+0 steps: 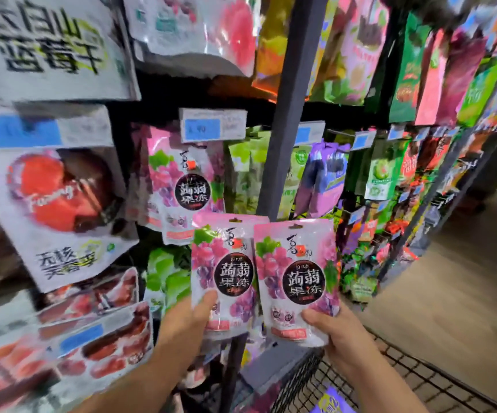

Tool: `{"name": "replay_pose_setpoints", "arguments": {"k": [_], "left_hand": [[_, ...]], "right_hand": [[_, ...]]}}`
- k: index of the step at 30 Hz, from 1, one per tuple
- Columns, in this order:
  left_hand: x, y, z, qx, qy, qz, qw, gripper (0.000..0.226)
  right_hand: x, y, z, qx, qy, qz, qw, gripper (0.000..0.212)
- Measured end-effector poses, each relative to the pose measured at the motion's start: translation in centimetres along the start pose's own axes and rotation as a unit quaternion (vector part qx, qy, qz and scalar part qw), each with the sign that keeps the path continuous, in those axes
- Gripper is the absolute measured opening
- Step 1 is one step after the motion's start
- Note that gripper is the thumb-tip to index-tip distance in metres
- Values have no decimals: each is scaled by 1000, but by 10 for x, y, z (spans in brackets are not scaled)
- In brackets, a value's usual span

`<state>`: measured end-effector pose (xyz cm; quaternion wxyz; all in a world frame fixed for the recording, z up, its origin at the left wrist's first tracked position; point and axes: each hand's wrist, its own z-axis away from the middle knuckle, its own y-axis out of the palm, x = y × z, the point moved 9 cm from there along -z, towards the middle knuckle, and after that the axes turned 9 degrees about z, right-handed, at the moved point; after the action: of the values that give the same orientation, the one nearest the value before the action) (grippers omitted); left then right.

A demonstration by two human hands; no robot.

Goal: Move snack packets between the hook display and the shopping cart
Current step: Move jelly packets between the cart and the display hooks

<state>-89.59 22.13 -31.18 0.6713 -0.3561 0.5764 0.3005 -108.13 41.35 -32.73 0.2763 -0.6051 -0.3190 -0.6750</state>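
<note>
Pink left packet (222,272) and pink right packet (296,278) are held upright side by side, their edges touching, in front of the hook display (289,99). Both forearms reach forward and up. The left hand (192,321) pinches the left packet low, with the thumb on the front. The right hand (341,333) pinches the right packet the same way. Below is the wire shopping cart (396,368), with a purple packet (333,402) inside.

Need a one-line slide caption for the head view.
Left hand grips the left jelly packet, right hand the right jelly packet, side by side before the hook display, near the shopping cart.
</note>
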Motion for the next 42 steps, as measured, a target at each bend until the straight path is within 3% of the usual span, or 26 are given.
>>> {"name": "replay_pose_setpoints", "arguments": {"k": [4,8,10,12,14,16,19,21,25,27,32,37,39,42], "left_hand": [[-37,-27,4,-17,69,-18,997,31],[-60,-44,-1,-24,118,41,992,31],[-69,-50,-6,-30,143,64,987,44],[-75,-56,-10,-34,158,68,985,37],[-81,-60,-15,-32,162,66,984,24],[-85,-63,-20,-37,161,70,984,24],[-89,-64,-27,-33,145,117,982,23],[-91,-62,-31,-23,140,139,980,18],[-96,-60,-34,-13,138,166,976,16],[-95,-57,-37,-8,132,169,977,13],[-96,-52,-44,-14,116,167,979,13],[-92,-54,-55,-44,108,162,980,24],[-90,-56,-60,-54,109,150,981,33],[-89,-58,-65,-65,114,123,984,36]], "right_hand": [[20,33,-21,15,-7,21,1000,106],[46,67,-37,52,-26,9,998,86],[54,76,-43,59,-31,8,998,86],[62,81,-48,51,-37,10,998,95],[70,85,-50,48,-50,8,998,96],[78,88,-49,45,-60,14,997,93],[84,87,-48,37,-60,16,997,55],[87,84,-46,22,-58,15,998,42],[90,81,-44,11,-66,21,998,52],[91,79,-43,10,-71,22,997,70],[91,77,-41,7,-63,16,998,82],[90,79,-42,-8,-65,25,998,103],[92,82,-43,-1,-66,18,998,93],[96,89,-44,5,-57,0,998,53]]}}
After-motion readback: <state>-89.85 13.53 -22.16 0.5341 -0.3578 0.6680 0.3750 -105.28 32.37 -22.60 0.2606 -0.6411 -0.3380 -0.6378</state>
